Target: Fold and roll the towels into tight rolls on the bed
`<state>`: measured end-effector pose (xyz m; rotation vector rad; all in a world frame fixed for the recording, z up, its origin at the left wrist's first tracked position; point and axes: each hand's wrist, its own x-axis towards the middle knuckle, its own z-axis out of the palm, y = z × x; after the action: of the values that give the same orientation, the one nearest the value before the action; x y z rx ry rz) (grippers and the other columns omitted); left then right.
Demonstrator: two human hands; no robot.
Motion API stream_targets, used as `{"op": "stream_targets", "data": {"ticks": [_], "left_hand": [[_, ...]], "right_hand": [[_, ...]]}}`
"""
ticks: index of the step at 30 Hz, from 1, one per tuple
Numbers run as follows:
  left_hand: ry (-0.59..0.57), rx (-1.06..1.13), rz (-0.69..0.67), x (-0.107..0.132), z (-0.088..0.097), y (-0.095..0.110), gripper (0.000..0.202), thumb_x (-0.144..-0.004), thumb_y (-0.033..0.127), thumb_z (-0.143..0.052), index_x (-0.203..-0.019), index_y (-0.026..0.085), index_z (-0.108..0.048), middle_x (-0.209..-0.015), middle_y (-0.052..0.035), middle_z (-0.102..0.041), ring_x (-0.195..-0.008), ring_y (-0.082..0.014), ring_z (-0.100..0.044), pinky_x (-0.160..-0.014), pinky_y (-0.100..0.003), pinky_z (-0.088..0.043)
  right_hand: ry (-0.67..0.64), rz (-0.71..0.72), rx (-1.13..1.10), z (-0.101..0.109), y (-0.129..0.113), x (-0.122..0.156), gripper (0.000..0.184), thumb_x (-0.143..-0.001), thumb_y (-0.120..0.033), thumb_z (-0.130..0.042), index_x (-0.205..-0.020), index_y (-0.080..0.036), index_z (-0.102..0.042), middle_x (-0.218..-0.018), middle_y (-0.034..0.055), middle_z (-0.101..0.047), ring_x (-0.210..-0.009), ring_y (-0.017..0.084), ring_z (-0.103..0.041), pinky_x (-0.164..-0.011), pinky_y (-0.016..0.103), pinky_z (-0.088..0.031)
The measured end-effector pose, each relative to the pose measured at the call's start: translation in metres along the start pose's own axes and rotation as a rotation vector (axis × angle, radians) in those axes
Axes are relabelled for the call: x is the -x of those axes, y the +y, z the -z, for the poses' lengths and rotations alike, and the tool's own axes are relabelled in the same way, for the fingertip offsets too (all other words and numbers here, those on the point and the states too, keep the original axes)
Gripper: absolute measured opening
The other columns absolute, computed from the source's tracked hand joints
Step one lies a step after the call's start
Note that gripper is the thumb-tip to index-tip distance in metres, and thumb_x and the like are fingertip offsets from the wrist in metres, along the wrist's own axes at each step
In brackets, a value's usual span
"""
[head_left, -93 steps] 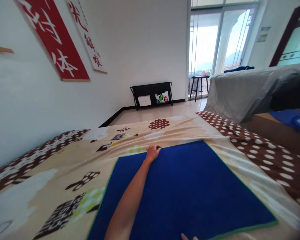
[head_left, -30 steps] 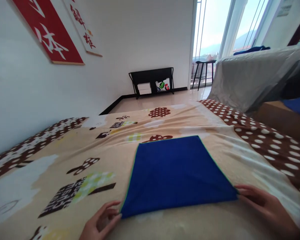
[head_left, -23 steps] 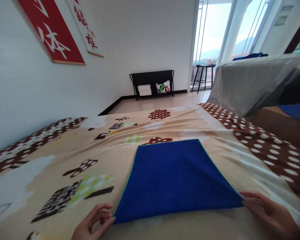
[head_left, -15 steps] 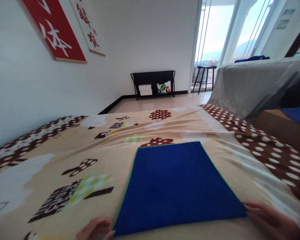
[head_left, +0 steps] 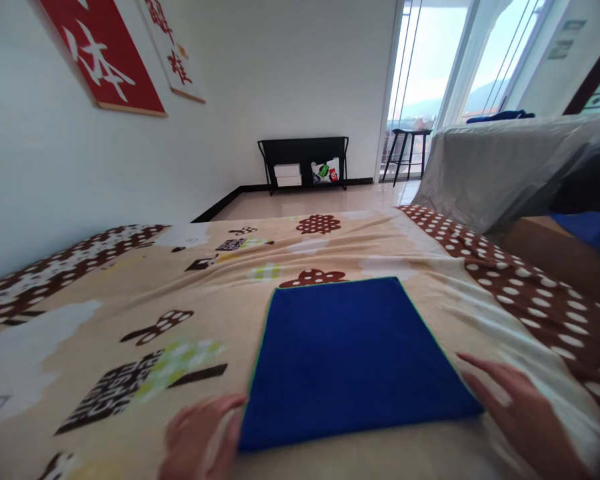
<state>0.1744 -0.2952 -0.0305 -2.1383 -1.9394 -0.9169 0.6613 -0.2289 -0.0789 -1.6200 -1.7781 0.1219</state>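
A dark blue cloth [head_left: 355, 360] with a thin green edge lies flat and smooth on the patterned blanket [head_left: 170, 380]. By its near left corner is my left hand [head_left: 205, 433], index finger and thumb apart, fingertips at the cloth's left edge. My right hand [head_left: 525, 413] is open beside the near right corner, index finger stretched forward over the blanket and thumb close to the cloth's edge. Neither hand shows a grip on the cloth.
Beyond the blanket, a black rack [head_left: 303, 160] holding white boxes stands against the wall. A black stool [head_left: 406, 143] is by the window. At right are a grey-covered piece of furniture [head_left: 485, 167] and a brown box [head_left: 540, 250]. Red and white scrolls hang on the left wall.
Both hands have let go of the cloth's near corners and moved forward along its sides, fingers opening. The cloth's near edge sits slightly farther from me, and the view has tilted slightly.
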Motion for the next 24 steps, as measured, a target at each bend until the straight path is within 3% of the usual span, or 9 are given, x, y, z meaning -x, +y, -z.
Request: {"op": "stream_targets", "data": {"ticks": [3,5,6,8,12,15,18,22,24], "left_hand": [[-0.206,0.0,-0.338,-0.034,-0.043,0.072,0.052,-0.097,0.026,-0.04,-0.148,0.028,-0.041,-0.146,-0.0033,-0.053,-0.134,-0.0211,-0.05,-0.111,-0.044,-0.043],[-0.304,-0.035,-0.444,-0.044,-0.072,0.094,0.06,-0.099,0.03,-0.039,-0.156,0.023,-0.022,-0.155,-0.0056,-0.04,-0.141,-0.0211,-0.041,-0.113,-0.042,-0.04],[-0.329,-0.065,-0.456,-0.043,-0.081,0.091,0.063,-0.099,0.035,-0.04,-0.157,0.023,-0.017,-0.156,-0.0061,-0.037,-0.142,-0.0216,-0.039,-0.113,-0.043,-0.04],[-0.341,-0.149,-0.412,-0.029,-0.083,0.062,0.067,-0.099,0.044,-0.042,-0.157,0.027,-0.013,-0.156,-0.0049,-0.037,-0.142,-0.0229,-0.04,-0.113,-0.046,-0.038],[-0.301,-0.306,-0.273,0.021,-0.046,-0.028,0.068,-0.096,0.046,-0.045,-0.156,0.035,-0.016,-0.154,-0.0025,-0.041,-0.139,-0.0264,-0.044,-0.112,-0.051,-0.036],[-0.262,-0.336,-0.244,0.029,-0.024,-0.046,0.065,-0.095,0.046,-0.044,-0.155,0.037,-0.02,-0.152,-0.003,-0.044,-0.138,-0.0292,-0.045,-0.113,-0.056,-0.031],[-0.275,-0.272,-0.277,-0.017,-0.03,-0.005,0.062,-0.097,0.042,-0.04,-0.156,0.034,-0.02,-0.157,-0.0043,-0.036,-0.144,-0.0274,-0.036,-0.117,-0.056,-0.026],[-0.395,-0.094,-0.329,-0.116,-0.082,0.073,0.059,-0.097,0.026,-0.033,-0.156,0.02,-0.024,-0.161,-0.0085,-0.027,-0.149,-0.0241,-0.026,-0.12,-0.05,-0.024],[-0.398,-0.079,-0.288,-0.154,-0.112,0.089,0.057,-0.097,0.02,-0.028,-0.153,0.015,-0.031,-0.16,-0.0114,-0.028,-0.149,-0.0243,-0.024,-0.12,-0.047,-0.025]], "right_hand": [[-0.211,0.273,0.012,-0.043,-0.093,-0.013,0.052,-0.096,-0.047,-0.044,-0.146,-0.031,-0.047,-0.147,0.0049,-0.048,-0.133,0.028,-0.05,-0.107,0.05,-0.047],[-0.364,0.424,0.032,-0.07,-0.131,-0.014,0.059,-0.098,-0.046,-0.044,-0.154,-0.031,-0.032,-0.155,0.0038,-0.035,-0.14,0.026,-0.041,-0.111,0.049,-0.043],[-0.409,0.459,0.056,-0.077,-0.136,-0.011,0.062,-0.098,-0.046,-0.043,-0.156,-0.032,-0.026,-0.157,0.0031,-0.031,-0.143,0.025,-0.037,-0.113,0.049,-0.04],[-0.424,0.44,0.138,-0.076,-0.118,-0.002,0.064,-0.099,-0.048,-0.042,-0.157,-0.034,-0.018,-0.159,0.0016,-0.025,-0.145,0.024,-0.032,-0.116,0.05,-0.035],[-0.328,0.272,0.322,-0.031,-0.023,0.021,0.068,-0.098,-0.052,-0.04,-0.158,-0.037,-0.011,-0.16,0.0012,-0.024,-0.145,0.026,-0.032,-0.117,0.054,-0.03],[-0.275,0.259,0.342,-0.007,0.014,0.011,0.066,-0.098,-0.055,-0.037,-0.157,-0.039,-0.013,-0.158,0.0012,-0.03,-0.143,0.028,-0.035,-0.115,0.058,-0.029],[-0.28,0.29,0.261,-0.02,-0.02,-0.035,0.062,-0.099,-0.054,-0.033,-0.157,-0.035,-0.02,-0.159,0.0012,-0.028,-0.146,0.025,-0.03,-0.119,0.052,-0.025],[-0.464,0.371,0.114,-0.092,-0.116,-0.112,0.059,-0.102,-0.047,-0.03,-0.154,-0.019,-0.034,-0.16,0.0074,-0.023,-0.149,0.022,-0.021,-0.121,0.044,-0.022],[-0.513,0.4,0.082,-0.13,-0.148,-0.138,0.056,-0.102,-0.039,-0.03,-0.153,-0.015,-0.035,-0.159,0.0097,-0.026,-0.149,0.02,-0.021,-0.121,0.042,-0.021]]}}
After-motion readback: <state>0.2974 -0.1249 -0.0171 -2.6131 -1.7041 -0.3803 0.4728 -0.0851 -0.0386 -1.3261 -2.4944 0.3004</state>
